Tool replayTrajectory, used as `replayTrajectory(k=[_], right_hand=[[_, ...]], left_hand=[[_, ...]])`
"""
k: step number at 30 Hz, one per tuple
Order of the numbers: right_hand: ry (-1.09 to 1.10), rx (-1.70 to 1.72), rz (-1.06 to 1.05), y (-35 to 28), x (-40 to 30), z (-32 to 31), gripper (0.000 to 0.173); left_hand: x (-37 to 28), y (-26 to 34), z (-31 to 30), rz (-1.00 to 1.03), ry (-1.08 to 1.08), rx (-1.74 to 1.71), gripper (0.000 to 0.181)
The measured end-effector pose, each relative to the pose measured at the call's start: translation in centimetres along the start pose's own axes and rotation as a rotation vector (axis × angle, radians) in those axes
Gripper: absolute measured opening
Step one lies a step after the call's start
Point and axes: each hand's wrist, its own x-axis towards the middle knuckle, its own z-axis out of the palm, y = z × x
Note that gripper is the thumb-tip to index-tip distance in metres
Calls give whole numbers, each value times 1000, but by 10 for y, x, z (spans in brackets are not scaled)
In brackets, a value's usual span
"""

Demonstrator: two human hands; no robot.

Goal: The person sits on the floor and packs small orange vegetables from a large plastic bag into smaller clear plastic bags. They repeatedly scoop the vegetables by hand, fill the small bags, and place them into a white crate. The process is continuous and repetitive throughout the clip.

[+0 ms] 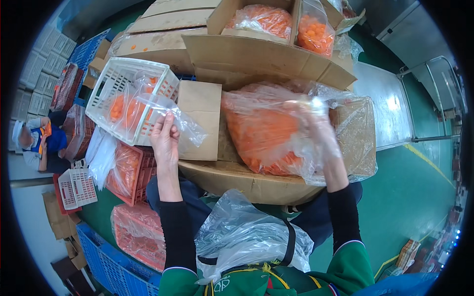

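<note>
My left hand [165, 135] pinches the end of a clear plastic bag [159, 101] between thumb and fingers. That bag stretches over the rim of a white plastic crate [146, 122], where small orange pieces [117, 107] lie in clear plastic. My right hand [320, 127] is motion-blurred above a large clear bag of orange pieces [259, 135], close to its loose plastic; its grip does not show clearly. The large bag sits in an open cardboard box [237, 183] in front of my legs. Folded clear plastic [248, 229] lies across my lap under a black strap.
At left, a red crate [148, 166] holds another orange-filled bag. Cardboard boxes [166, 40] stand behind, one with bagged orange pieces [259, 18]. A seated co-worker [40, 140] is at far left. On the right stands a metal platform cart [383, 100].
</note>
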Motion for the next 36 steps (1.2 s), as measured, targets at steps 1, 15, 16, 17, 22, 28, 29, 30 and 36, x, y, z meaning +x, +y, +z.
replayTrajectory(k=[1,15,16,17,22,28,29,30,36], right_hand=[[8,243,-131,4,-10,-9,34],[198,363,-543,135,-2,-164,46],[87,520,-377,121,11,-148,44],[11,671,-198,104,21,-133,42],[153,268,-405,64,15,-42,25],[41,711,-193,134,59,-42,34],[0,857,-93,140,67,-40,38],[112,783,21,118,52,1,60],[-295,504,165,83,72,79,59]], left_hand=[[-1,-1,-1,-8,0,1,16],[-13,12,-12,-1,-23,-103,13],[-13,15,-12,4,-11,-97,13],[-13,13,-13,4,-10,-97,13],[-15,13,-12,22,-3,-83,12],[-13,8,-5,-6,-12,-118,14],[-12,7,-6,-9,-10,-121,15],[-14,10,-14,0,17,-101,15],[-16,14,-8,-15,22,-71,14]])
